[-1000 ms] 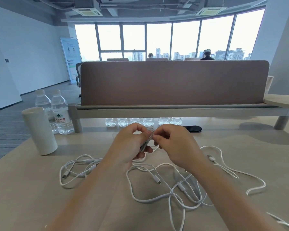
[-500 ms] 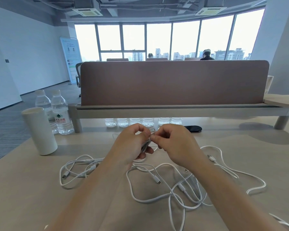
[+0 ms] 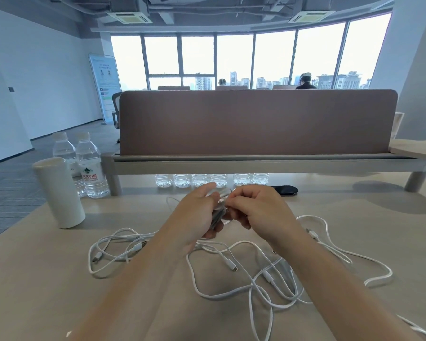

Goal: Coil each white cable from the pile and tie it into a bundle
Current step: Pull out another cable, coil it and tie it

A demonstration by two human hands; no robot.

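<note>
1. Status: I've got one coil (image 3: 218, 214) in hand and, by my read, I'm mid-tie. I see no finished bundle on the table (image 3: 59, 279), so I'd call the task early.
2. Left hand (image 3: 194, 215): fingers curled round the coil, holding it from the side, thumb on top.
3. Right hand (image 3: 258, 210): fingertips pinched tight at the coil's upper end, nothing else held. I can't tell whether the pinch is on a tie or on the cable's own tail, because the fingers hide it.
4. Coil position: up off the table, sandwiched between both hands, knuckles nearly touching.
5. Remaining: the loose pile (image 3: 221, 295) lies directly below the grip and nearer me. One cluster (image 3: 123, 244) lies under my left forearm and one long run (image 3: 379, 267) loops out past my right wrist. There are several cables, and the count is unclear since they overlap.
6. Look of the coil: small, flattened, tight loops, greyish in hand shadow, mostly covered.
7. Look of the pile: thin white round cable, limp, tangled loops crossing each other, several small plug ends visible. I expect snags when pulling one free.
</note>
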